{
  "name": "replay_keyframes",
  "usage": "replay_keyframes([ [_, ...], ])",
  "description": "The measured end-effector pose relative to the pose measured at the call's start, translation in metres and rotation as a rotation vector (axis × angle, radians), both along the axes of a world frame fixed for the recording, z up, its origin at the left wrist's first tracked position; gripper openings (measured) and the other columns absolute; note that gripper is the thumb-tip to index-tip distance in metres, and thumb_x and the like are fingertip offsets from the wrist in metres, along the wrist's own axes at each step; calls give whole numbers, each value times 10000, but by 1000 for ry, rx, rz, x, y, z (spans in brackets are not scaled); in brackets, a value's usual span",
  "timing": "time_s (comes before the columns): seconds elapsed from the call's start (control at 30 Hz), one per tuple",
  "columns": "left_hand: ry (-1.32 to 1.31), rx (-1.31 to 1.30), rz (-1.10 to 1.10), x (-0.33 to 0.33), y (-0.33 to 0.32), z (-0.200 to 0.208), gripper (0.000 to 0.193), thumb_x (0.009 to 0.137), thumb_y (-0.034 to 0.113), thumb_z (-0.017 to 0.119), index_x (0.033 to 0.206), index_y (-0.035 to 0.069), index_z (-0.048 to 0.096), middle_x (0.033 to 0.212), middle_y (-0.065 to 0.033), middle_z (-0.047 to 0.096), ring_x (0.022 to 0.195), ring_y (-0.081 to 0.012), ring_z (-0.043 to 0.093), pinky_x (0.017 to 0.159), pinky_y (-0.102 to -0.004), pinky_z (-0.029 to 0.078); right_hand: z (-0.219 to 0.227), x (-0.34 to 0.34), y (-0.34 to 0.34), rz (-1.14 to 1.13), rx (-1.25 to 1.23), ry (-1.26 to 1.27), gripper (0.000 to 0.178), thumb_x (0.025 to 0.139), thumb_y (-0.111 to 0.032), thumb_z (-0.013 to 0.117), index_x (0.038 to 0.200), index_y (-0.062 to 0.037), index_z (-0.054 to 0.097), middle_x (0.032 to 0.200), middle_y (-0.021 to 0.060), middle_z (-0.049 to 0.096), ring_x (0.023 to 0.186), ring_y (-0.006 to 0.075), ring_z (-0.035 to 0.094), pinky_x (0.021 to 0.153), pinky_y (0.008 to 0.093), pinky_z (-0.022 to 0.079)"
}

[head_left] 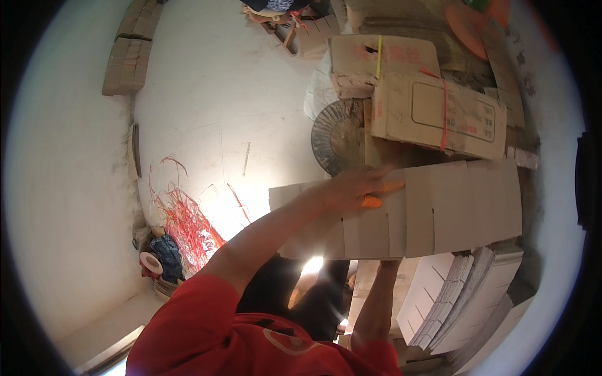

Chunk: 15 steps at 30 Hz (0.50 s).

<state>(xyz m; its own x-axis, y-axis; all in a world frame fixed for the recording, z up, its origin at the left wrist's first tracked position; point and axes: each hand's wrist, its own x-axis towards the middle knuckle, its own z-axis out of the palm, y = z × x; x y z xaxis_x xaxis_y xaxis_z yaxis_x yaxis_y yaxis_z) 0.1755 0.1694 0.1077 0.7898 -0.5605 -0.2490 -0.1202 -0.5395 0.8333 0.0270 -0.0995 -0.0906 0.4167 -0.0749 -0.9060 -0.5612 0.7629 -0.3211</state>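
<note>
Overlapping flat brown cardboard sheets (448, 207) lie fanned in a row in front of me, their edges stepped from left to right. My left hand (360, 188) rests across the far part of the row, fingers spread over the sheets. Orange covers (371, 201) sit on two of its fingers. From below, my right hand (390, 264) meets the near edge of the row; its fingers are hidden by the cardboard. Beside my right forearm stand stacks of slotted cardboard pieces (433, 301), tilted against each other.
Two closed cardboard boxes (439, 113) bound with straps stand beyond the row. A dark round ribbed object (335, 135) is next to them. Red and white plastic strips (188, 229) lie tangled on the floor at left. Another person (276, 9) is at the far edge; bundled cardboard (127, 59) lies far left.
</note>
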Motion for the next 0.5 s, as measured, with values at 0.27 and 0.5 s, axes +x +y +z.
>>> replay_keyframes([
  [0.27, 135, -86, 25, 11, -1, -8, 703, 750, 370, 680, 1383, 248, 401, 1471, -174, 260, 1202, -361, 424, 1026, -412, 338, 6, 13, 10, 57, -24, 1, 869, 814, -691, 449, 1415, -86, 280, 1421, 134, 342, 1325, 311, 283, 1050, 543, 224],
  [0.5, -63, 121, -61, -7, 2, 14, 791, 741, 421, 667, 1428, 261, 310, 1490, -159, 216, 1221, -370, 395, 1011, -455, 320, 18, 8, 29, 118, -50, 16, 866, 814, -692, 448, 1414, -90, 281, 1422, 133, 341, 1326, 310, 282, 1049, 545, 223],
])
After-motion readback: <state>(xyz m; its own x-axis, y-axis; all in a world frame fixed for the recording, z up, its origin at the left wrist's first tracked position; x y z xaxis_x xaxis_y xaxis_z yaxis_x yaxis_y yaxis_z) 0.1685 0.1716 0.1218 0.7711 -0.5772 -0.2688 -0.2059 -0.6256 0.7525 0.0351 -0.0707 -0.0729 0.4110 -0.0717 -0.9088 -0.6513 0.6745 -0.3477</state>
